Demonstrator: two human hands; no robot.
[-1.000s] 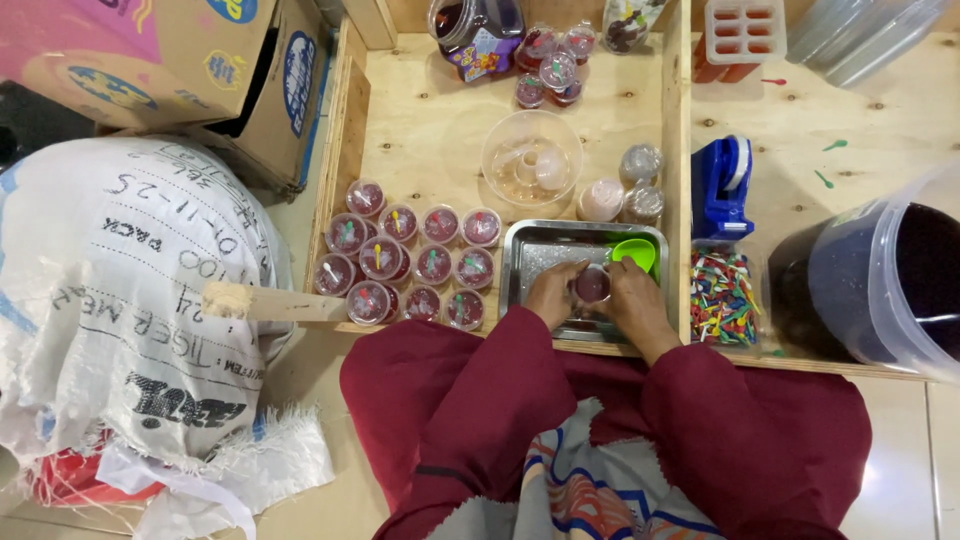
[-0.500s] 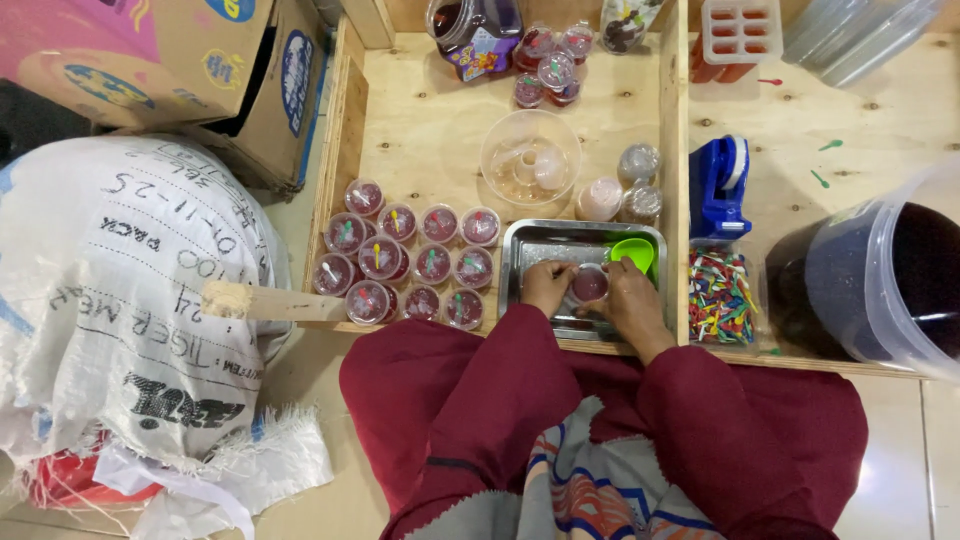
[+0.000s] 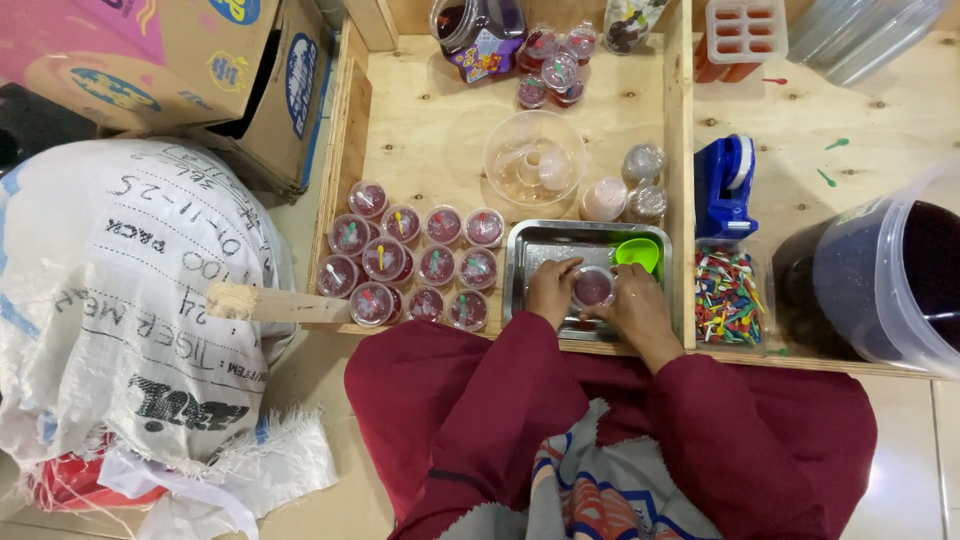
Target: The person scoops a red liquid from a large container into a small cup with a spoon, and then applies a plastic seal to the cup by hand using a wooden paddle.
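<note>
Both my hands hold a small clear cup (image 3: 593, 288) with dark red filling over a metal tray (image 3: 530, 250). My left hand (image 3: 551, 290) grips its left side and my right hand (image 3: 635, 305) its right side. A green scoop (image 3: 638, 254) lies in the tray just beyond my right hand. To the left of the tray stand several lidded cups (image 3: 420, 265) with dark red filling and small coloured spoons inside. Dark red sleeves cover both my arms.
A clear bowl (image 3: 534, 160) and some small jars (image 3: 643, 165) sit beyond the tray. A tub of coloured spoons (image 3: 728, 298), a blue tape dispenser (image 3: 727, 185) and a big bucket of dark liquid (image 3: 880, 280) are right. A white sack (image 3: 120, 300) and cardboard boxes (image 3: 200, 80) are left.
My hands shifted slightly on the small cup in the tray; the cup stays between them. Nothing else has moved.
</note>
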